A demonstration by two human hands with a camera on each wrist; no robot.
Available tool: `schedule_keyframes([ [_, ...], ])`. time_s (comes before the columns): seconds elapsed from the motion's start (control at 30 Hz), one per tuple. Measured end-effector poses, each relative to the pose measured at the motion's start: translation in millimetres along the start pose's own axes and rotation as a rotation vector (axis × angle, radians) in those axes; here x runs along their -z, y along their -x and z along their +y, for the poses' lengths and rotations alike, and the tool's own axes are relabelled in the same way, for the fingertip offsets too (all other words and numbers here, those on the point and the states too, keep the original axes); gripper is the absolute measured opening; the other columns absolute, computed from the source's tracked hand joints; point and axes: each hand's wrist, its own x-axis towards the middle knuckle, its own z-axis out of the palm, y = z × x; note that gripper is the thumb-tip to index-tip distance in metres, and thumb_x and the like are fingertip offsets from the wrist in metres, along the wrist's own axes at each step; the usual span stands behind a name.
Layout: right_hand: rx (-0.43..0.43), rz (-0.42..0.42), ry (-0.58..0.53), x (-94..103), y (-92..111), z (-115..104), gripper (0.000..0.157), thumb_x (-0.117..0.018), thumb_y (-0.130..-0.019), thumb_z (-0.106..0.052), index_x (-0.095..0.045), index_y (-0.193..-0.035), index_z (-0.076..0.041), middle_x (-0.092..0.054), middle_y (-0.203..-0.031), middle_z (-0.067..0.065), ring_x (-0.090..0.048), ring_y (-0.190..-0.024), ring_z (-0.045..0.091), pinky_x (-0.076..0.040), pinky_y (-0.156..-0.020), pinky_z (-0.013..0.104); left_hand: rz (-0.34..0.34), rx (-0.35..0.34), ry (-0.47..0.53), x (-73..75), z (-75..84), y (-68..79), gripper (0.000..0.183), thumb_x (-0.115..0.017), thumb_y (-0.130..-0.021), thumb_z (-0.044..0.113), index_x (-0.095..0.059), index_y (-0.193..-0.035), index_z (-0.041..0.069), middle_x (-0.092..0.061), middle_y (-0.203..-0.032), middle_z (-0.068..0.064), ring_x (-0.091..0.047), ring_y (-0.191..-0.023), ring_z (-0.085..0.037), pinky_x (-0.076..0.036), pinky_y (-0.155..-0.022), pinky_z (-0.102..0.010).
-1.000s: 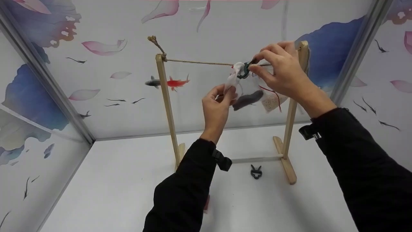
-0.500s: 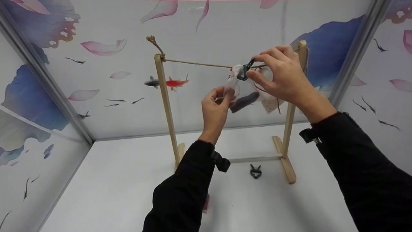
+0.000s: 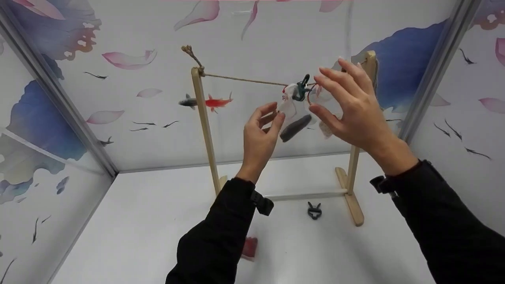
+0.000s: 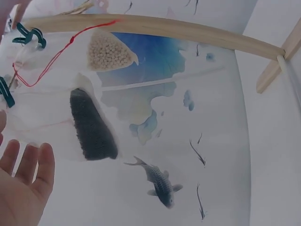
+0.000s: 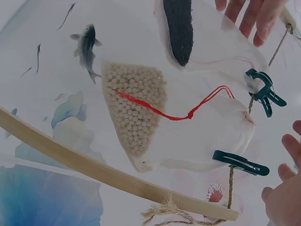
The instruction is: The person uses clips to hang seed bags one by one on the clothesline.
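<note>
A sheer white drawstring bag with dark grey contents [image 3: 295, 128] hangs from the rope [image 3: 240, 79], a dark green clip [image 3: 302, 90] biting its gathered top. My right hand [image 3: 353, 108] is just right of this clip, fingers spread, holding nothing. To the left of the bag is my left hand [image 3: 258, 136], fingers loosely bent and thumb tip near the sheer cloth. In the left wrist view its fingers stand apart from the dark contents. A second sheer bag with beige beads [image 5: 134, 106] and a red cord [image 5: 178, 117] hangs beside it, under another green clip [image 5: 240, 163].
Two wooden posts, the left one [image 3: 205, 126] and the right one [image 3: 354, 169], carry the rope. On the white table [image 3: 146, 221] lie a loose dark clip [image 3: 314, 211] and a red packet [image 3: 249, 247], partly behind the left sleeve. Printed panels enclose the space.
My right hand has let go of the green clip, which stays on the rope, and its fingers have spread. My left fingers have loosened from the bag and drawn slightly left.
</note>
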Motion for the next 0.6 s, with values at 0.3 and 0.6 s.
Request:
schedule_keyframes([
  [0.3,0.022,0.190,-0.104,-7.5,45,-17,0.040,-0.071,-0.088,-0.010,-0.068,-0.126,-0.001,-0.058,-0.141,0.016,-0.035,-0.144,0.041,-0.014,-0.117,0.065,-0.071,-0.269,-0.285,14.4,-0.7,22.3,0.046,-0.063,-0.102,0.023,-0.054,-0.142,0.002,-0.049,-0.149,-0.011,-0.043,-0.139,-0.016,-0.039,-0.110,-0.038],
  [0.6,-0.070,0.168,-0.159,-31.2,116,-19,0.046,-0.056,-0.081,0.008,-0.069,-0.125,0.000,-0.059,-0.139,0.018,-0.042,-0.139,0.042,-0.028,-0.117,0.050,-0.173,-0.470,-0.687,33.3,-27.2,70.1,0.055,-0.065,-0.100,0.022,-0.049,-0.148,0.002,-0.040,-0.157,-0.015,-0.033,-0.148,-0.026,-0.040,-0.107,-0.052],
])
